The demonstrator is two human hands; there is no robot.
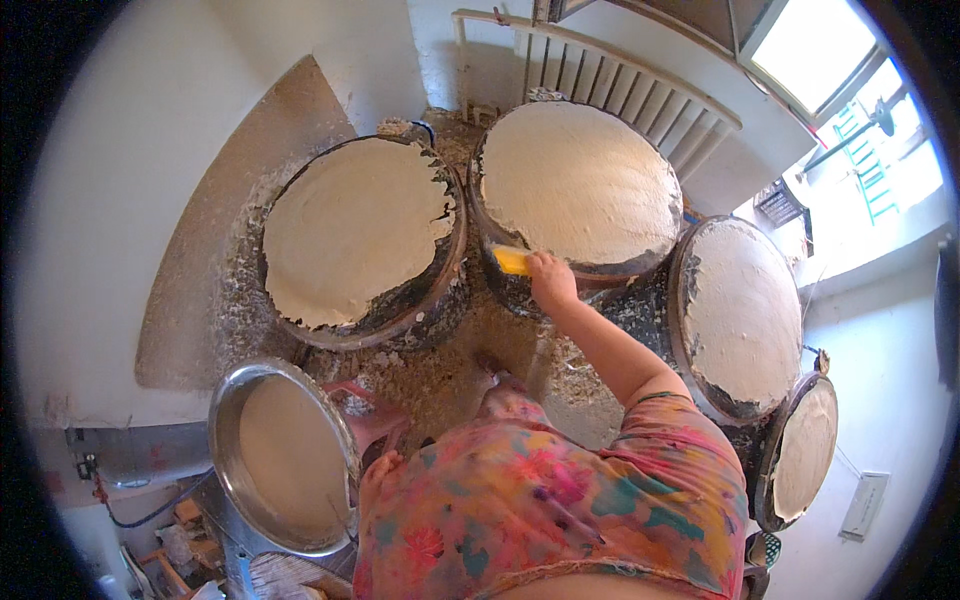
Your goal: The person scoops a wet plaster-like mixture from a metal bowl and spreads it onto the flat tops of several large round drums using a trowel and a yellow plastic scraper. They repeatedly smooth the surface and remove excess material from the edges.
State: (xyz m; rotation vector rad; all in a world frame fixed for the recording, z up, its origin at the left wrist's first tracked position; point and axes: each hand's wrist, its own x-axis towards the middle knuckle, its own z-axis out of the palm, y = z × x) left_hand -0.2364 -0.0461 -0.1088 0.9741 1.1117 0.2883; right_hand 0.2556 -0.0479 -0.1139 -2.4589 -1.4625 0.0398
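Observation:
My right hand (553, 284) is closed around a yellow scraper (511, 260), whose blade meets the near left edge of a large round griddle (480, 215). A pale, thin layer of batter (575, 180) covers most of that griddle, with dark metal showing along its rim. My left hand (381, 468) hangs low by my patterned shirt, close to a wide metal basin (231, 400) of pale batter. Only part of that hand shows, and its fingers are too hidden to read.
Another batter-coated griddle (360, 235) stands at the left. Two more, a tall-looking one (738, 310) and a smaller one (805, 455), curve along the right. A radiator (620, 85) lines the far wall beside a bright window (815, 55). Scraps litter the floor (450, 345) between the griddles.

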